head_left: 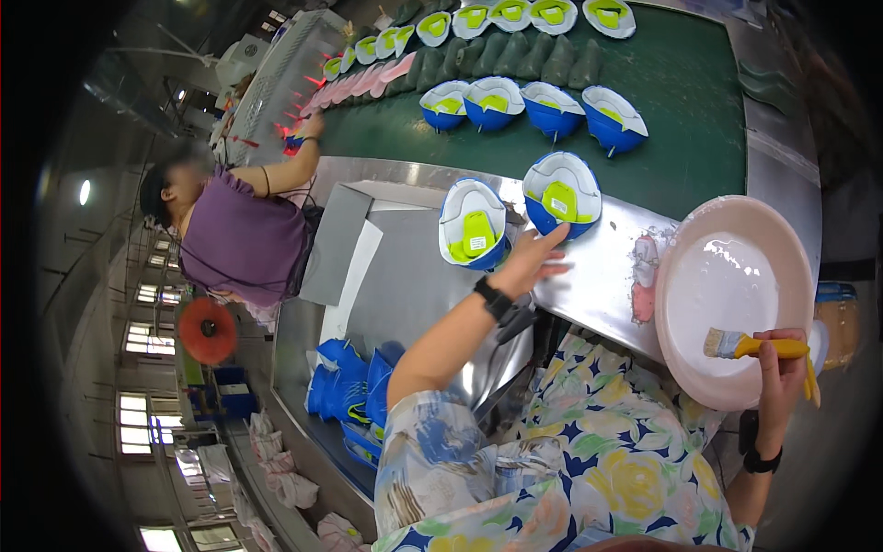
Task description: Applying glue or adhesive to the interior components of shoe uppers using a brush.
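My left hand [529, 261] reaches forward with its fingers apart, and its fingertips are at the lower edge of a blue shoe upper [563, 189] with a white lining and a yellow-green inside. Whether they touch it I cannot tell. Just left of that hand stands a second blue shoe upper [472, 225] of the same kind. On the right, my right hand [780, 375] is closed round the yellow handle of a paintbrush [727, 343]. Its pale bristles hang over a pink basin [679, 241] holding white liquid [722, 294].
A green conveyor belt [681, 110] carries rows of shoe uppers [552, 110], dark green shoe lasts [515, 57] and pink pieces [363, 83]. More blue uppers [345, 382] lie in the metal tray at left. A co-worker in purple [244, 235] reaches to the belt.
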Tool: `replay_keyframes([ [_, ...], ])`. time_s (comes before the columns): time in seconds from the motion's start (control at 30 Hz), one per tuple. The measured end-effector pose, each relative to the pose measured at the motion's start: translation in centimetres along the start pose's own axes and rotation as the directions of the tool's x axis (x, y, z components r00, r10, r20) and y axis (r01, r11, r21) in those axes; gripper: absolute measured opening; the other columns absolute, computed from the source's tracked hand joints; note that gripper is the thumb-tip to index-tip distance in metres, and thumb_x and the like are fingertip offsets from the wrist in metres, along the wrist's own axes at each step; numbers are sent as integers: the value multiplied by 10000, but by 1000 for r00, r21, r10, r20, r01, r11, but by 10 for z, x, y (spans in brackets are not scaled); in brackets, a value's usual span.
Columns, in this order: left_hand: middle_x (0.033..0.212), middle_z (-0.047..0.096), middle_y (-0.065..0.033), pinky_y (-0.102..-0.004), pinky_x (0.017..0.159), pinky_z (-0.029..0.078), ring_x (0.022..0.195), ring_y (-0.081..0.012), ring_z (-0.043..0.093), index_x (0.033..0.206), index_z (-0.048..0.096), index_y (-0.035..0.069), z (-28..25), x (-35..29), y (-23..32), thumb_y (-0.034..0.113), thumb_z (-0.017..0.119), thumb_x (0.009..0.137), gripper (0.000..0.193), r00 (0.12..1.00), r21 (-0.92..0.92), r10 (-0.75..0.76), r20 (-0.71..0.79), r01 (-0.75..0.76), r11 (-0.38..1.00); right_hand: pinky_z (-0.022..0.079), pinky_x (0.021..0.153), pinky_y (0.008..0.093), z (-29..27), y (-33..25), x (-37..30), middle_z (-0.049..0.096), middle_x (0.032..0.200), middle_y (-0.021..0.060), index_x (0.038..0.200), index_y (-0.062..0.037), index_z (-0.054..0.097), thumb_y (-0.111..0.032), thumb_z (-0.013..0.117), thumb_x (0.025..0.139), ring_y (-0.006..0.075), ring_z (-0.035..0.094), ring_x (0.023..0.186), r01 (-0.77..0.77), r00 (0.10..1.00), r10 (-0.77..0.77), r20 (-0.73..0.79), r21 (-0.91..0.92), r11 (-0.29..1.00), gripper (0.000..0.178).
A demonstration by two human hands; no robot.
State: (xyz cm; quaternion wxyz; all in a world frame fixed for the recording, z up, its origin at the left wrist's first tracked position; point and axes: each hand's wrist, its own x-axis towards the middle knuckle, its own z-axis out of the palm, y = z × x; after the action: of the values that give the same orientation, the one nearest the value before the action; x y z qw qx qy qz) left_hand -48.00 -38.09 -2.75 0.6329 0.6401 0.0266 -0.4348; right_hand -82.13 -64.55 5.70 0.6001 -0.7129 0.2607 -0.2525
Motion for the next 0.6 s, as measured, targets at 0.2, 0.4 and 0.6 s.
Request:
replay_keyframes([
  [0.2, 1033, 551, -36, -265, 572, 513, 881, -146, 546, 1137, 537, 70, 9, 51, -5, 401, 713, 860, 466, 965, -26, 41, -259, -49, 998, 505, 812, 251, 6, -2, -14, 599, 992, 84, 1037, -5, 532, -83, 595, 943, 132, 602, 880, 77, 997, -77, -4, -9, 997, 136],
  [0.4, 829, 590, 1, -239, 497, 475, 643, -105, 572, 949, 528, 108, 30, 50, -3, 230, 746, 850, 269, 972, -77, 124, -199, -142, 987, 496, 815, 251, 10, -7, -18, 585, 1003, 79, 1042, -9, 532, -77, 604, 933, 133, 596, 902, -13, 1000, 13, 28, 21, 1000, 147],
  [0.6, 732, 577, -15, -237, 532, 466, 628, -80, 564, 969, 519, 66, 10, -40, 58, 100, 751, 827, 274, 657, 700, 743, 126, -590, 403, 485, 832, 253, 8, -6, -16, 588, 1006, 73, 1046, -11, 540, -78, 594, 937, 128, 589, 919, 65, 997, -62, 49, -47, 997, 139],
])
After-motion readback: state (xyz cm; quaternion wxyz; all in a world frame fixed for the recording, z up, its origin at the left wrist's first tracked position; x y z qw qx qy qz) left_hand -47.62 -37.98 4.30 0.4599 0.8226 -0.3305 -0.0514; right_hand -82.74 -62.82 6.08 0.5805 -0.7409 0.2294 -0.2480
